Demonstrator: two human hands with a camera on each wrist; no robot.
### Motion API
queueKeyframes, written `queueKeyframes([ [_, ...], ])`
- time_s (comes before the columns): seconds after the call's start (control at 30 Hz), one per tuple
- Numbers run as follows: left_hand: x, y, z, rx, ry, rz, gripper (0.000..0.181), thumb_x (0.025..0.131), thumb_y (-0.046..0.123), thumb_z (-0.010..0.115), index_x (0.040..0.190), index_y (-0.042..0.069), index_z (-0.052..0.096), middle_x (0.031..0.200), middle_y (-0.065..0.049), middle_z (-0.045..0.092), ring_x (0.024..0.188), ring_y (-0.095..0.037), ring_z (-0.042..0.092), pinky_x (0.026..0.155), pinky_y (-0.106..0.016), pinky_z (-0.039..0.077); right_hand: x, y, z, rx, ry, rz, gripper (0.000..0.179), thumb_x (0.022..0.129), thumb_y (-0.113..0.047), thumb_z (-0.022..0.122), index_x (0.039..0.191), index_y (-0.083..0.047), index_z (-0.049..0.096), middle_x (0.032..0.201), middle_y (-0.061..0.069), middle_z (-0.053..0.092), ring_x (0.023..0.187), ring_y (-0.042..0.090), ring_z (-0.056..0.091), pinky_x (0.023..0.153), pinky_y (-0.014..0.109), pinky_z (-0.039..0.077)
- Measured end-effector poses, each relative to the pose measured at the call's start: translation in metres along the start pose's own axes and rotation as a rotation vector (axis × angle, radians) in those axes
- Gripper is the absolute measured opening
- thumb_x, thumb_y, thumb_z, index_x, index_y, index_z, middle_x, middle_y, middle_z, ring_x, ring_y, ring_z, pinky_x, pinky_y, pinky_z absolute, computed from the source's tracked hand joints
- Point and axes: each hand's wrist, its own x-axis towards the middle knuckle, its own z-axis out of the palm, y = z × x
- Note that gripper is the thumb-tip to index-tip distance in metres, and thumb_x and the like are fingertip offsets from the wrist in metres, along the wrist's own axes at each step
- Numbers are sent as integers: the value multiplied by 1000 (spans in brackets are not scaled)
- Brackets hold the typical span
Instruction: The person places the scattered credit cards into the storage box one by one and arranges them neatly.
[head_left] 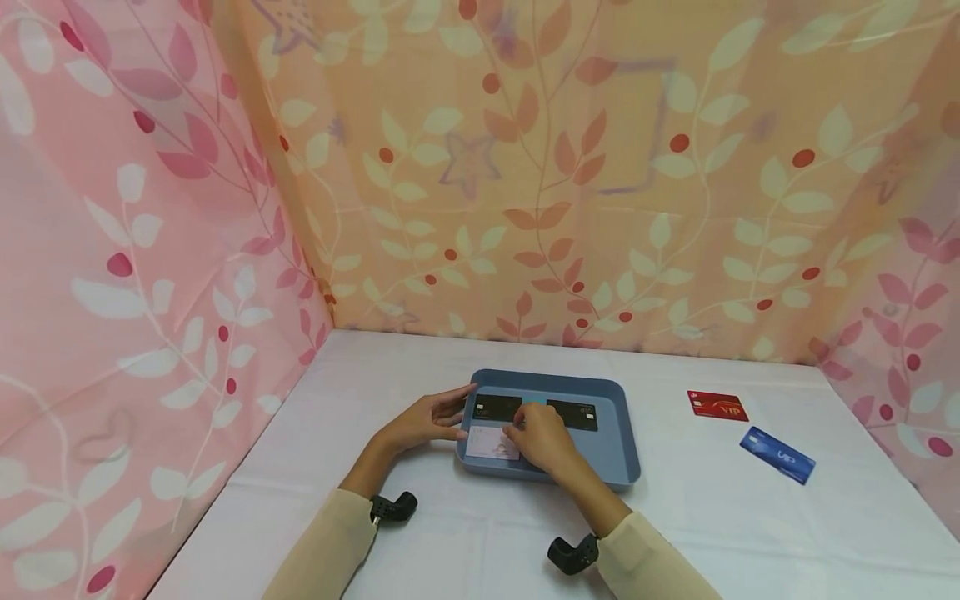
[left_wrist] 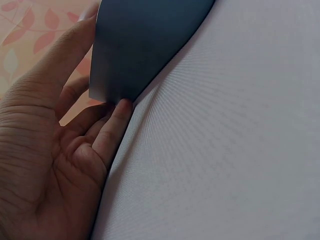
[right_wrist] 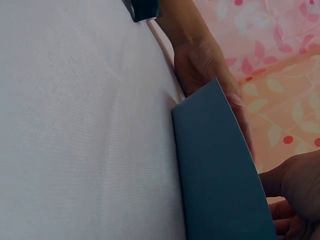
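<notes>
A blue-grey tray (head_left: 622, 450) lies on the table in the head view. Inside, along its far side, are a black VIP card (head_left: 491, 407) at left and another black card (head_left: 579, 415) at right. Below the left one is a pale pink card (head_left: 491, 443). My left hand (head_left: 422, 423) holds the tray's left end, thumb and fingers at the rim and outer wall. My right hand (head_left: 546, 437) reaches over the near rim and pinches the pale card at its right edge; part of that card is hidden by the fingers.
To the right of the tray, a red VIP card (head_left: 717, 406) and a blue VIP card (head_left: 777, 455) lie on the white tablecloth (head_left: 480, 542). Patterned cloth (head_left: 555, 167) hangs behind the table and at both sides. Each wrist wears a black camera, one at the left wrist (head_left: 393, 507).
</notes>
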Motion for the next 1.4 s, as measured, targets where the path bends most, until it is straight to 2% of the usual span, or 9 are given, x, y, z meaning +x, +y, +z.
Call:
queueKeyframes([
  [0.1, 0, 0, 0, -13, 2, -3, 86, 89, 13, 81, 160, 15, 33, 166, -4, 27, 150, -26, 31, 112, -31, 41, -3, -1, -5, 11, 0, -24, 22, 90, -18, 78, 98, 1, 73, 77, 6, 67, 66, 17, 55, 55, 30, 46],
  [0.3, -1, -2, 0, -12, 2, 13, 87, 89, 13, 81, 160, 9, 31, 166, -10, 26, 149, -32, 31, 112, -32, 42, -15, -4, -23, 35, 15, -51, 23, 91, -20, 77, 103, -1, 74, 73, 0, 64, 63, 11, 57, 53, 27, 49],
  [0.47, -2, -2, 1, -8, 10, -6, 87, 88, 14, 82, 160, 13, 33, 165, -7, 28, 149, -29, 32, 112, -31, 42, -26, -6, -41, -2, 45, -59, 23, 92, -26, 77, 104, -6, 76, 65, -6, 57, 57, 9, 52, 48, 26, 44],
  [0.6, -2, -1, 1, -8, 19, -21, 87, 87, 11, 82, 160, 17, 35, 165, -4, 29, 149, -27, 33, 112, -30, 42, -34, -5, -56, 8, 60, -78, 19, 92, -24, 77, 102, -8, 76, 66, -7, 58, 58, 9, 50, 49, 26, 42],
  [0.87, -1, 0, 3, 0, 28, -30, 86, 88, 9, 81, 160, 16, 35, 165, -3, 29, 149, -25, 33, 111, -29, 42, -50, -2, -84, -7, 61, -17, 18, 92, -25, 77, 104, -12, 76, 77, -9, 66, 72, 9, 58, 58, 29, 49],
  [1.2, -1, 0, 3, 22, 28, -33, 87, 88, 12, 81, 160, 17, 34, 165, -3, 29, 149, -26, 34, 111, -30, 42, -61, 15, -103, -48, 76, 9, 18, 93, -24, 76, 105, -11, 75, 78, -4, 69, 69, 12, 59, 54, 29, 49],
  [1.4, -2, 2, 3, 31, 26, -28, 86, 88, 15, 81, 160, 16, 33, 166, -6, 28, 149, -29, 33, 111, -32, 42, -63, 23, -114, -24, 75, 6, 23, 94, -27, 74, 110, -9, 75, 75, -4, 65, 68, 13, 58, 53, 28, 49],
])
